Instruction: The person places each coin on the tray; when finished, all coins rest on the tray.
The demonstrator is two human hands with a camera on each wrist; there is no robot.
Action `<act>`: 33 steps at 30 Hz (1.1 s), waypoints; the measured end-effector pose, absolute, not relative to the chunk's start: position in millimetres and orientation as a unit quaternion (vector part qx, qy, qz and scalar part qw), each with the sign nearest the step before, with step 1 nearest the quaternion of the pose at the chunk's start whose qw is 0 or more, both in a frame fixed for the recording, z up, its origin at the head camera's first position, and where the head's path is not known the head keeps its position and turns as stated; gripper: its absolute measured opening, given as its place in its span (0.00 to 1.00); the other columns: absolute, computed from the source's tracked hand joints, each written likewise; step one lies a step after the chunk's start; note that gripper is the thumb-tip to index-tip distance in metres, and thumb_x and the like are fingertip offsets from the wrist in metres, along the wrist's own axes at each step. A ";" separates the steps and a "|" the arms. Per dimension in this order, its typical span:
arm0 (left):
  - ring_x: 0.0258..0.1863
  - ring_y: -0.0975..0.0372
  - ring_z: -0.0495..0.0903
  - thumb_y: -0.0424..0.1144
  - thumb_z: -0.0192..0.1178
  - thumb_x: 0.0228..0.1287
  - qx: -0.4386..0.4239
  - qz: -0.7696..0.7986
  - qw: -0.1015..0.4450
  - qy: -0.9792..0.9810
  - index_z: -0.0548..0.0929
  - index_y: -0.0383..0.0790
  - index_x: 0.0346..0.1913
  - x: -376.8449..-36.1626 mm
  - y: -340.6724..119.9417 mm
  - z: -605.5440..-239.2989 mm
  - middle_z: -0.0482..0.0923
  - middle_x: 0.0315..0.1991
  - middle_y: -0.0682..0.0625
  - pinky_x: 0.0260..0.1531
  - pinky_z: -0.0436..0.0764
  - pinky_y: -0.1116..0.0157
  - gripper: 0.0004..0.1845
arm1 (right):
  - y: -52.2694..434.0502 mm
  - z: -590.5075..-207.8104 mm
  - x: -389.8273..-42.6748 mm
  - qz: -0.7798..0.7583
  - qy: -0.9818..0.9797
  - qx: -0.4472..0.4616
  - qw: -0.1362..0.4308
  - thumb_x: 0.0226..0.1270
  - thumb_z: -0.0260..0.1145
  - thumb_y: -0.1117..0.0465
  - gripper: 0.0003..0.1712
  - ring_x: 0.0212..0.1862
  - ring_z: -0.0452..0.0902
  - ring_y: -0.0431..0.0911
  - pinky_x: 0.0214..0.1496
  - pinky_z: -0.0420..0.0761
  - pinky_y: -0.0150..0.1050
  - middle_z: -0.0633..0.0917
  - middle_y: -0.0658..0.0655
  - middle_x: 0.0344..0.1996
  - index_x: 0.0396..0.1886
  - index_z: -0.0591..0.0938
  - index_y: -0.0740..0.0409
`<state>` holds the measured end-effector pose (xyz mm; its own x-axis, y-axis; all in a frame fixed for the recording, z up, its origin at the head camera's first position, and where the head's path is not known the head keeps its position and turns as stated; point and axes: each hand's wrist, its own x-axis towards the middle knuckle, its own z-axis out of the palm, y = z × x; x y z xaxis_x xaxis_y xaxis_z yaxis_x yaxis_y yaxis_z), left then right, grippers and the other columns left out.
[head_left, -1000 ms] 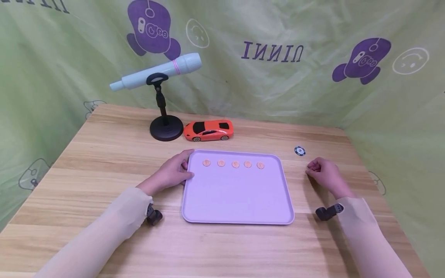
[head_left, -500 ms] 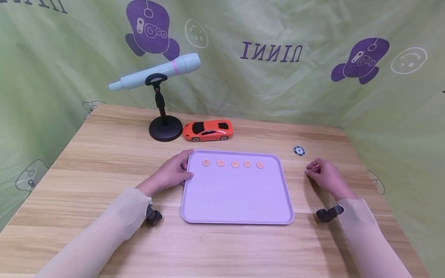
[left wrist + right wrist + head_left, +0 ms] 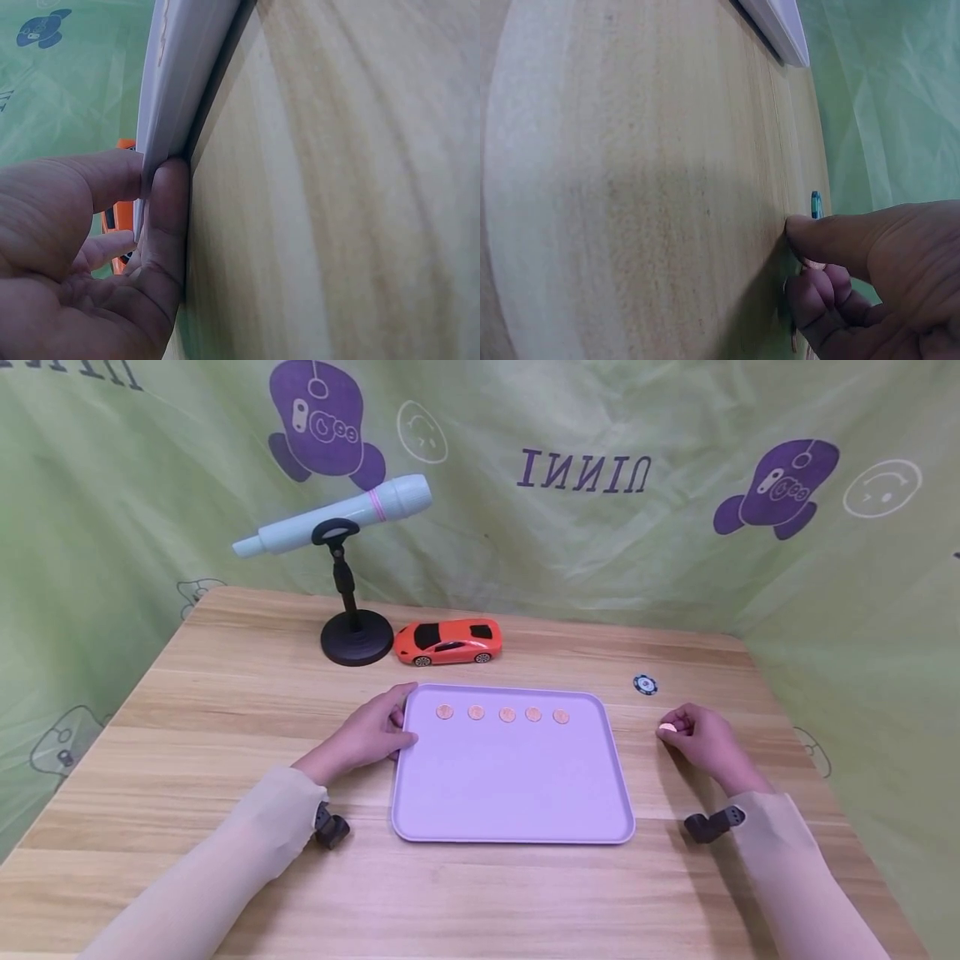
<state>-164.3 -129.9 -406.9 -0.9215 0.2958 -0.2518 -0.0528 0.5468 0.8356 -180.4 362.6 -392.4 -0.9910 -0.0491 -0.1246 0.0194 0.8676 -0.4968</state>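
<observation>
My left hand point(image 3: 367, 733) grips the left edge of a lilac tray point(image 3: 513, 793), thumb at the rim. In the left wrist view, fingers reach under the tray's edge. Several copper coins point(image 3: 507, 715) lie in a row along the far side of the tray. To the right of the tray, low over the table, my right hand point(image 3: 701, 737) pinches another copper coin point(image 3: 667, 727) between thumb and fingers. The right wrist view shows this coin point(image 3: 812, 264) partly hidden by the thumb. Just beyond that hand lies a dark poker chip point(image 3: 646, 685) with light edge marks.
An orange toy car point(image 3: 450, 642) stands behind the tray. Left of it, a black stand point(image 3: 357, 637) bears a light blue microphone point(image 3: 337, 520). A green printed curtain point(image 3: 480, 552) hangs behind the wooden table point(image 3: 225, 710).
The copper coin now shows at the right fingertips, where earlier it was not visible; that hand has shifted only slightly. The left hand, tray and coin row keep their places.
</observation>
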 end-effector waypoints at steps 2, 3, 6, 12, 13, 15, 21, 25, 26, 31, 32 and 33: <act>0.29 0.61 0.78 0.27 0.62 0.70 0.071 0.470 0.185 0.860 0.54 0.38 0.83 -164.3 -130.1 -407.3 0.71 0.46 0.38 0.32 0.90 0.64 0.43 | 362.5 -392.8 -180.1 -0.259 0.964 -0.011 0.059 0.73 0.70 0.62 0.14 0.38 0.76 0.44 0.36 0.75 0.27 0.85 0.63 0.38 0.48 0.82 0.70; 0.29 0.61 0.78 0.27 0.63 0.70 0.070 0.469 0.184 0.861 0.54 0.38 0.83 -164.4 -130.3 -407.5 0.71 0.47 0.38 0.32 0.90 0.64 0.43 | 362.1 -392.6 -179.7 -0.261 0.964 -0.014 0.056 0.73 0.70 0.62 0.14 0.38 0.77 0.43 0.36 0.76 0.26 0.86 0.64 0.39 0.48 0.83 0.70; 0.29 0.61 0.79 0.27 0.63 0.70 0.070 0.468 0.184 0.861 0.54 0.38 0.83 -164.7 -130.5 -408.2 0.71 0.47 0.37 0.32 0.90 0.64 0.43 | 360.8 -392.0 -178.5 -0.267 0.962 -0.017 0.052 0.74 0.69 0.61 0.14 0.39 0.78 0.44 0.37 0.77 0.26 0.87 0.65 0.41 0.50 0.83 0.69; 0.28 0.61 0.78 0.27 0.63 0.70 0.071 0.474 0.183 0.858 0.54 0.38 0.83 -163.9 -131.2 -411.0 0.71 0.46 0.38 0.31 0.89 0.65 0.43 | 357.7 -390.7 -176.0 -0.282 0.958 -0.013 0.048 0.76 0.68 0.57 0.18 0.39 0.80 0.40 0.40 0.78 0.25 0.89 0.65 0.43 0.55 0.84 0.67; 0.28 0.61 0.78 0.27 0.63 0.69 0.072 0.475 0.184 0.858 0.54 0.38 0.83 -163.8 -131.2 -411.5 0.71 0.46 0.38 0.31 0.89 0.65 0.43 | 357.2 -390.6 -175.8 -0.287 0.957 -0.013 0.047 0.76 0.68 0.56 0.19 0.39 0.80 0.39 0.40 0.78 0.24 0.89 0.65 0.43 0.56 0.84 0.67; 0.28 0.61 0.78 0.27 0.63 0.69 0.074 0.475 0.183 0.858 0.54 0.37 0.83 -163.7 -130.7 -411.9 0.71 0.46 0.38 0.31 0.89 0.65 0.43 | 355.6 -390.1 -175.5 -0.298 0.953 -0.016 0.043 0.76 0.68 0.56 0.20 0.38 0.80 0.36 0.40 0.78 0.23 0.90 0.65 0.44 0.57 0.84 0.67; 0.28 0.61 0.78 0.27 0.63 0.69 0.075 0.471 0.181 0.860 0.55 0.37 0.83 -163.4 -129.6 -410.1 0.71 0.46 0.38 0.31 0.89 0.65 0.43 | 341.7 -386.4 -176.3 -0.335 0.941 -0.038 0.030 0.75 0.69 0.56 0.18 0.37 0.79 0.33 0.36 0.81 0.25 0.89 0.66 0.45 0.55 0.85 0.65; 0.28 0.61 0.78 0.27 0.63 0.69 0.075 0.473 0.183 0.859 0.54 0.37 0.83 -163.9 -129.7 -410.8 0.71 0.46 0.37 0.30 0.89 0.65 0.44 | 325.3 -383.7 -177.3 -0.355 0.933 -0.058 0.010 0.73 0.71 0.57 0.17 0.35 0.77 0.34 0.36 0.80 0.24 0.88 0.65 0.42 0.51 0.84 0.66; 0.28 0.61 0.78 0.27 0.63 0.69 0.074 0.473 0.184 0.859 0.54 0.37 0.83 -163.8 -129.7 -410.9 0.71 0.46 0.38 0.30 0.89 0.66 0.44 | 320.3 -383.2 -177.6 -0.361 0.930 -0.063 0.007 0.73 0.71 0.57 0.16 0.35 0.77 0.34 0.36 0.80 0.24 0.87 0.65 0.41 0.50 0.84 0.66; 0.29 0.61 0.78 0.27 0.63 0.70 0.074 0.470 0.183 0.860 0.54 0.37 0.83 -163.9 -130.6 -409.7 0.70 0.47 0.37 0.31 0.89 0.66 0.43 | 291.9 -381.6 -179.9 -0.399 0.913 -0.082 0.022 0.71 0.72 0.61 0.14 0.35 0.78 0.36 0.37 0.83 0.25 0.87 0.66 0.41 0.48 0.84 0.68; 0.29 0.61 0.78 0.27 0.63 0.70 0.072 0.470 0.184 0.860 0.54 0.38 0.83 -164.2 -130.6 -409.1 0.70 0.47 0.37 0.31 0.89 0.65 0.43 | 285.9 -382.4 -180.5 -0.407 0.909 -0.086 0.029 0.70 0.72 0.63 0.13 0.35 0.79 0.36 0.37 0.83 0.25 0.87 0.66 0.41 0.48 0.84 0.68; 0.29 0.60 0.78 0.28 0.63 0.70 0.071 0.469 0.185 0.861 0.54 0.38 0.83 -164.5 -130.8 -408.8 0.70 0.47 0.37 0.32 0.89 0.65 0.43 | 279.6 -383.3 -180.9 -0.414 0.905 -0.090 0.037 0.69 0.73 0.64 0.13 0.35 0.79 0.36 0.38 0.83 0.25 0.87 0.67 0.41 0.48 0.84 0.69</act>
